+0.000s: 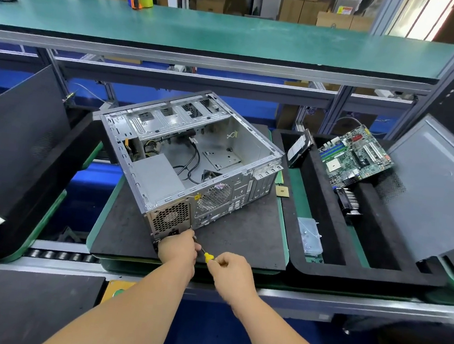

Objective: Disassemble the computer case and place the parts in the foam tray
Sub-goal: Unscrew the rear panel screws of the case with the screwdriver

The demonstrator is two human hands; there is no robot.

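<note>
At lower centre my left hand [178,246] braces the near corner of the computer case [191,157] so it can't slide while my right hand [228,270] grips the yellow screwdriver [207,256], the foam tray [320,263] waiting at right

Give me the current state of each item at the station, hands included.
computer case: side open, motherboard bay empty, lying on the black mat.
power supply: still inside the case.
motherboard: out, leaning in the foam tray.
heatsink fan: out, in the tray.
screwdriver: gripped, tip at the case's rear corner.
left hand: against the case's rear corner.
right hand: grips the screwdriver.
</note>
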